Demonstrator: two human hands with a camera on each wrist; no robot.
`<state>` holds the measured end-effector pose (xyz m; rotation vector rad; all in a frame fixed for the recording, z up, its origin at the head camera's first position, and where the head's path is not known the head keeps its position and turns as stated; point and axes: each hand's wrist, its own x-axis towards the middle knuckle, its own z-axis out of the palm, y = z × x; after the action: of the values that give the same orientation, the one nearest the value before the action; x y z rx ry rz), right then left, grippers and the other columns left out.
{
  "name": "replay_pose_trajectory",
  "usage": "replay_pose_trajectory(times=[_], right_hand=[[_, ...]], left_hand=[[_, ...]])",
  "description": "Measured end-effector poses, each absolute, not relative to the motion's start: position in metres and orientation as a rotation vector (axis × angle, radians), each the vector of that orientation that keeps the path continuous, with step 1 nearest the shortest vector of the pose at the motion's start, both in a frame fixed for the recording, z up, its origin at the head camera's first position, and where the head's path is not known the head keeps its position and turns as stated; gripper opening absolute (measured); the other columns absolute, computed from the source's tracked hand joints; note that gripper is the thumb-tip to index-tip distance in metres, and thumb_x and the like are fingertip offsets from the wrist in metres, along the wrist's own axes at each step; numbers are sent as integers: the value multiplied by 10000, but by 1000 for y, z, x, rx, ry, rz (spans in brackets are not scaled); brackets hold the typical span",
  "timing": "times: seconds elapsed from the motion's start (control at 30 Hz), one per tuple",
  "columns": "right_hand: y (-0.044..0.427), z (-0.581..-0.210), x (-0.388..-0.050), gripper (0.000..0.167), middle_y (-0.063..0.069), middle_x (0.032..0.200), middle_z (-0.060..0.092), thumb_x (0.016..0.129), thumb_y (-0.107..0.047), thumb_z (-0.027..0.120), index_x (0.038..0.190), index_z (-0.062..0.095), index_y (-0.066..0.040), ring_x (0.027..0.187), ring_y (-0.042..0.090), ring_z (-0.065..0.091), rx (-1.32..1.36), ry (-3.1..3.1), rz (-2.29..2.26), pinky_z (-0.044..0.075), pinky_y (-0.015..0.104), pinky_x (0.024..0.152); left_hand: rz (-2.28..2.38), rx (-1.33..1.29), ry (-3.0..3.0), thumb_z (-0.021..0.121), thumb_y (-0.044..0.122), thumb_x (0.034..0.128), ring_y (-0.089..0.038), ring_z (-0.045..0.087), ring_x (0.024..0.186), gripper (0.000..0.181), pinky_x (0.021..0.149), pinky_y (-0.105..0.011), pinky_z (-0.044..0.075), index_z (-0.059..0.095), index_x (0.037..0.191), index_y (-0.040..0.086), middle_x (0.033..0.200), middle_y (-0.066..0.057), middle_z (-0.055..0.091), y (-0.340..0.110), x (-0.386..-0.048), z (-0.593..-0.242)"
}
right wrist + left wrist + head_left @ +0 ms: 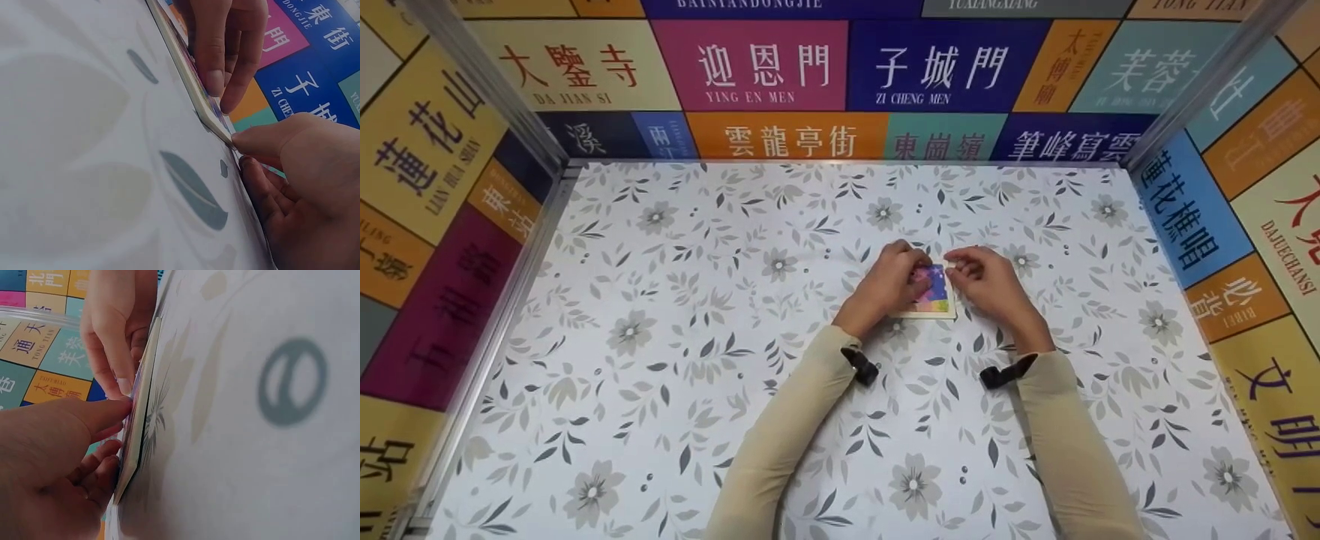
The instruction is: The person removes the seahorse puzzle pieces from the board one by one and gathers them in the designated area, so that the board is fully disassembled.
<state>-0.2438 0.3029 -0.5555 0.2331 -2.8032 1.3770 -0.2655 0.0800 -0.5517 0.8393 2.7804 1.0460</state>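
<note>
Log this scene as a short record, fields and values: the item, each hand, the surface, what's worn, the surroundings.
Item: thin board, pale border, multicoloured face
Left hand: over the board's left part, partly covering it
Right hand: at the board's right edge; grip unclear
Surface: white cloth, grey flowers and leaves
Worn: beige sleeves, black wrist straps
Surroundings: coloured panels with lettering
</note>
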Motion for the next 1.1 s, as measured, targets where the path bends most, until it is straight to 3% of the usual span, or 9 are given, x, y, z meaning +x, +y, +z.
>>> replay_pose_trajectory(times=[0.23,0.57,1.1], right_hand=[[305,-555,-243,284,179,1080,686,1018,-84,728,1296,761,-37,930,210,642,270,-2800,1418,494,101,774],[304,-558,-243,269,152,1076,670,1027,-81,719,1290,750,-35,923,183,624,264,-2803,1392,488,128,771],[304,-556,-243,282,144,1088,656,1031,-92,713,1306,735,-36,929,180,624,251,-2836,1387,498,138,773]], left_hand=[[956,856,2780,785,244,994,-271,610,1168,347,1044,-405,526,758,1299,80,1234,-118,644,77,-262,-539],[649,862,2973,761,421,1002,-266,625,1251,388,997,-468,558,760,1325,207,1327,-55,676,80,-257,-540],[532,989,2881,798,497,956,-288,576,1310,571,1046,-475,537,712,1429,189,1420,-70,628,75,-259,-531]])
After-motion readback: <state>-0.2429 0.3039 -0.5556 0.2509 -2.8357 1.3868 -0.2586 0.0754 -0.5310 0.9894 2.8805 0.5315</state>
